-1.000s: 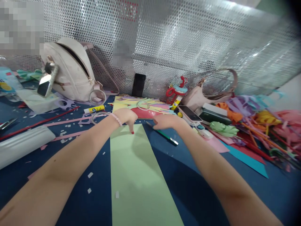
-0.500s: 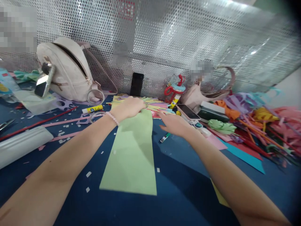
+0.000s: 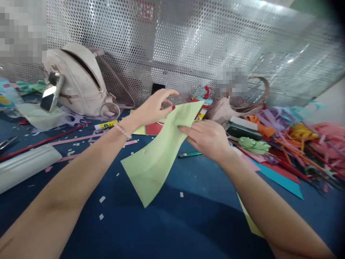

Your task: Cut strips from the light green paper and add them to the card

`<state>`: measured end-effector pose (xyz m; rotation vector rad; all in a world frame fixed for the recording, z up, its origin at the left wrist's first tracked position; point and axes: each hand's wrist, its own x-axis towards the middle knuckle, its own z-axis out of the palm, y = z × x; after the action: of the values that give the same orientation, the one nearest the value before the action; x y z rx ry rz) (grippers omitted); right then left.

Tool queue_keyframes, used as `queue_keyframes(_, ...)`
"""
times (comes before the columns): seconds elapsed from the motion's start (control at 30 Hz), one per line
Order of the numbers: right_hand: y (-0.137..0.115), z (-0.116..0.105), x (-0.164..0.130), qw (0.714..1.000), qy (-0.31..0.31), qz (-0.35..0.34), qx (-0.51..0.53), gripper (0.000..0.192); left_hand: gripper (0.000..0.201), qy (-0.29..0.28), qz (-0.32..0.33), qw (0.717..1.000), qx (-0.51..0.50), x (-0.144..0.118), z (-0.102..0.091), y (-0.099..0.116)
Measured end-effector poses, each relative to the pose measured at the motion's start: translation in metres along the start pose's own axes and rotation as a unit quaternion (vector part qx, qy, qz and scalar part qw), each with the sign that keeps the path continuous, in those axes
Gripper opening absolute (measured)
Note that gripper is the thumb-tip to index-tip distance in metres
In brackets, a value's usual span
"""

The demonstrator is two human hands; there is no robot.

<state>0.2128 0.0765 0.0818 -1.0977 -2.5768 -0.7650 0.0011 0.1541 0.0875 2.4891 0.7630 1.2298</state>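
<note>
A long light-green paper sheet (image 3: 159, 151) hangs lifted and curved above the blue table (image 3: 188, 223). My left hand (image 3: 155, 108) pinches its far edge between thumb and fingers. My right hand (image 3: 208, 138) grips the sheet's right side a little lower. The sheet's near corner dangles just over the tabletop. A green pen (image 3: 190, 155) lies on the table under my right hand.
A beige backpack (image 3: 77, 81) with a phone leaning on it stands back left. A glue stick (image 3: 107, 125), pink strips and paper scraps lie left. Coloured paper flowers and strips (image 3: 293, 144) crowd the right. A perforated metal screen (image 3: 188, 46) closes the back.
The green sheet lay flat on the table a second ago. Both hands slid it away, took hold of its far end and lifted it into the air.
</note>
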Motion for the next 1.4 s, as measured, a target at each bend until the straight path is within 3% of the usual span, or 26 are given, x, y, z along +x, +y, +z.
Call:
queue_keyframes(0.1,-0.002,-0.009,0.001,0.995,-0.009,0.099,-0.014,0.037,0.033,0.012,0.022,0.999,0.025,0.000,-0.012,0.027)
queue_keyframes(0.17,-0.005,-0.013,0.001,0.988,-0.073,0.136,-0.019,0.034,0.032,-0.010,0.019,0.998,0.051,-0.001,-0.020,0.050)
queue_keyframes(0.3,-0.014,-0.021,-0.011,0.973,-0.208,0.093,-0.022,0.030,0.025,-0.170,0.011,0.978,0.118,-0.007,-0.024,0.094)
queue_keyframes(0.47,-0.022,-0.024,-0.058,0.974,-0.221,0.056,-0.008,0.023,0.034,-0.333,0.024,0.921,0.201,-0.048,0.004,0.122)
queue_keyframes(0.6,-0.032,-0.014,-0.104,0.979,-0.199,0.051,0.003,0.020,0.032,-0.376,0.046,0.903,0.202,-0.105,0.024,0.123)
queue_keyframes(0.7,-0.046,-0.007,-0.127,0.980,-0.188,0.054,-0.017,0.025,0.030,-0.451,-0.034,0.874,0.176,-0.134,0.025,0.120)
queue_keyframes(0.77,-0.056,-0.008,-0.132,0.981,-0.183,0.028,-0.052,0.034,0.024,-0.468,-0.071,0.867,0.155,-0.143,0.023,0.118)
queue_keyframes(0.87,-0.071,-0.016,-0.128,0.987,-0.144,-0.038,-0.057,0.039,0.018,-0.467,-0.069,0.871,0.140,-0.145,0.023,0.116)
queue_keyframes(1.0,-0.085,-0.021,-0.113,0.987,-0.109,-0.097,0.070,0.018,0.014,-0.452,-0.045,0.882,0.129,-0.145,0.025,0.110)
queue_keyframes(1.1,-0.090,-0.014,-0.103,0.971,-0.121,-0.124,0.165,0.019,0.009,-0.455,-0.055,0.884,0.095,-0.142,0.021,0.104)
queue_keyframes(1.27,-0.096,0.000,-0.086,0.938,-0.158,-0.088,0.296,0.021,0.002,-0.489,-0.114,0.865,-0.014,-0.132,0.011,0.094)
queue_keyframes(1.4,-0.099,0.003,-0.069,0.903,-0.214,-0.056,0.369,0.017,0.013,-0.487,-0.127,0.864,-0.033,-0.131,0.009,0.090)
